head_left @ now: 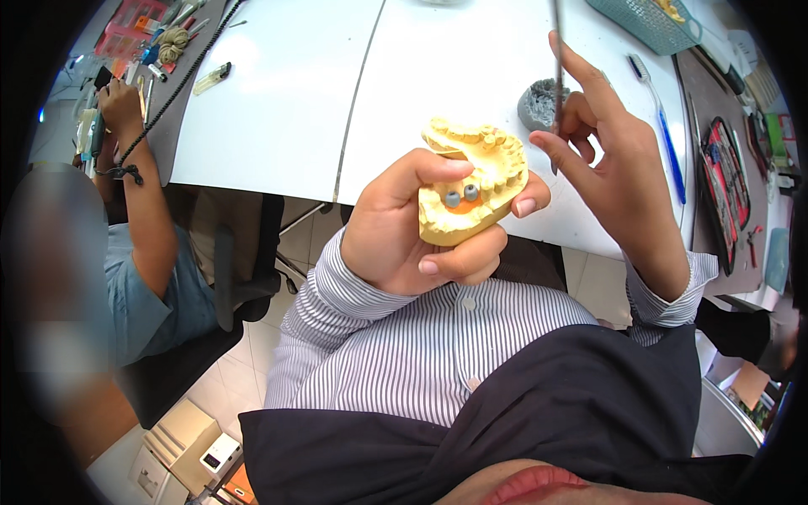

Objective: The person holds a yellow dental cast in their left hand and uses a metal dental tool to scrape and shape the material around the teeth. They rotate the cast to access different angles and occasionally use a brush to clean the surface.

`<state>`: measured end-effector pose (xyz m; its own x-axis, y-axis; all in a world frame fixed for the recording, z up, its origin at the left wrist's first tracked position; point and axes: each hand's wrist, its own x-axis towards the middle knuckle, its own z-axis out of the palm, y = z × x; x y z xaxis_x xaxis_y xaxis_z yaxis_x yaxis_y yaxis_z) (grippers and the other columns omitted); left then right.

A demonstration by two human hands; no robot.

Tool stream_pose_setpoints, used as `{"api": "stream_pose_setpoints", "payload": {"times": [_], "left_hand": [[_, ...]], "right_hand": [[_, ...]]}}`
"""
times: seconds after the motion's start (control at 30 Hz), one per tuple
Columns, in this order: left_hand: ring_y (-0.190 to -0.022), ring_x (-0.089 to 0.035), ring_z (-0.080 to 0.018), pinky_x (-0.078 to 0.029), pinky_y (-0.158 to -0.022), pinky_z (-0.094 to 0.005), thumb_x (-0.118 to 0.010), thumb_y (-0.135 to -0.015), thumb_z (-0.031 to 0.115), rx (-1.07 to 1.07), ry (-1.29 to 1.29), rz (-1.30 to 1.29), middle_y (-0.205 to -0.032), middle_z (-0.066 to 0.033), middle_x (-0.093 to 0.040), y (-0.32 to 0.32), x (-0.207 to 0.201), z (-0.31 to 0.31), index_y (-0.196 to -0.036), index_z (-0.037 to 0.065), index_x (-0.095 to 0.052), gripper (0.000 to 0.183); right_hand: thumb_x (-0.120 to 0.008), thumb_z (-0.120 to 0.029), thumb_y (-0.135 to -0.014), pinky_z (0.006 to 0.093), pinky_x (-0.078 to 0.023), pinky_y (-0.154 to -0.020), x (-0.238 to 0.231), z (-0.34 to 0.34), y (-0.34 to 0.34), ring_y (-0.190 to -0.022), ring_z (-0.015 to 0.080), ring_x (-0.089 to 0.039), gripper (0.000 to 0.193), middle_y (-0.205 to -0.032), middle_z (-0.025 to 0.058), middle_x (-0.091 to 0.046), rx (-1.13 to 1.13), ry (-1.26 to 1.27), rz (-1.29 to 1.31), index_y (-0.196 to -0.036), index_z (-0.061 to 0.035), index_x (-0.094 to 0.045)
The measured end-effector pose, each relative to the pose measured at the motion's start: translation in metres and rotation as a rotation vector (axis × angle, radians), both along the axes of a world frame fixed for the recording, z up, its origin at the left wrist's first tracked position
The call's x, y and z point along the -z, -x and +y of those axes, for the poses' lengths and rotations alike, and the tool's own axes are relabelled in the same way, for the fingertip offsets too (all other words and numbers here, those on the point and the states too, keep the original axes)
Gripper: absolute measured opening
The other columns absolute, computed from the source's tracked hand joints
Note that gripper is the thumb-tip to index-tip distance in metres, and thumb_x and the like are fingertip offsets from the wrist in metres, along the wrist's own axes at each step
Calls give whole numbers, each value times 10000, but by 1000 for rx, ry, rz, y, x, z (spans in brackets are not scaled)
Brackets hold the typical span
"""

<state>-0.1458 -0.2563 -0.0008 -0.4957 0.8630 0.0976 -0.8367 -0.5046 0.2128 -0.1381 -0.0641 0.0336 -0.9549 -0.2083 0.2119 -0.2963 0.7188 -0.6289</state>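
Note:
My left hand (438, 223) is wrapped round a yellow plaster dental model (497, 156), tilted up above the table's near edge. Two small grey caps (461, 197) stand in a row on the model, with an orange patch at their base. My left thumb presses on the model beside them. To the right, my right hand (610, 139) grips a thin, dark metal hand tool (557, 67) upright between thumb and fingers, index finger stretched along it. The tool is apart from the model; its exact kind is unclear. Behind it sits a grey, rough-topped lump (537, 105).
A blue-handled toothbrush (665, 126) lies right of my hand, below a teal basket (648, 25). Farther right is an open tool case (725, 181). A small clear tube (212, 78) lies on the left. At far left, a co-worker's arm (147, 194) reaches over a cluttered bench with a coiled cord (181, 88).

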Motion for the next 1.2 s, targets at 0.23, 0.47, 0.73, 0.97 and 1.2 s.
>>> {"api": "stream_pose_setpoints", "payload": {"times": [0.23,0.47,0.73,0.97,1.2], "left_hand": [[-376,-395,-59,-278,-335,-186,-387,-857,261,114,-2,188,-785,-133,-400,-19,-28,21,-1077,-64,-314,399],[-502,-419,-142,-336,-415,-234,-519,-803,104,216,-72,91,-1044,-188,-394,-53,-56,43,-1252,185,-154,584],[-492,-471,-67,-358,-397,-179,-344,-909,196,-102,92,221,-1057,-172,-368,-44,-18,30,-1234,80,-271,352],[-484,-470,-68,-384,-424,-202,-365,-894,197,-23,-62,114,-1050,-121,-374,-19,19,29,-1159,5,-302,333],[-446,-430,-54,-353,-411,-199,-344,-891,206,-30,-1,84,-1046,-104,-386,-12,28,25,-1150,-4,-303,335]], "right_hand": [[-645,-430,-614,336,-372,-686,17,12,-3,-678,265,-550,630,-661,94,-533,-197,-261,68,-1061,-11,-500],[-588,-165,-718,336,-401,-663,25,8,-10,-709,235,-578,156,-688,71,-587,-96,-427,204,-840,-66,-582],[-493,-272,-873,449,-335,-845,19,129,-26,-1004,253,-511,263,-1026,81,-576,765,-997,130,-1010,-75,-600],[-471,-210,-892,414,-351,-774,43,161,-17,-869,261,-550,169,-918,108,-585,682,-869,154,-958,-67,-532],[-500,25,-861,220,-414,-606,10,88,-52,-674,116,-519,308,-792,104,-542,-33,3,317,-1132,-15,-361]]}}
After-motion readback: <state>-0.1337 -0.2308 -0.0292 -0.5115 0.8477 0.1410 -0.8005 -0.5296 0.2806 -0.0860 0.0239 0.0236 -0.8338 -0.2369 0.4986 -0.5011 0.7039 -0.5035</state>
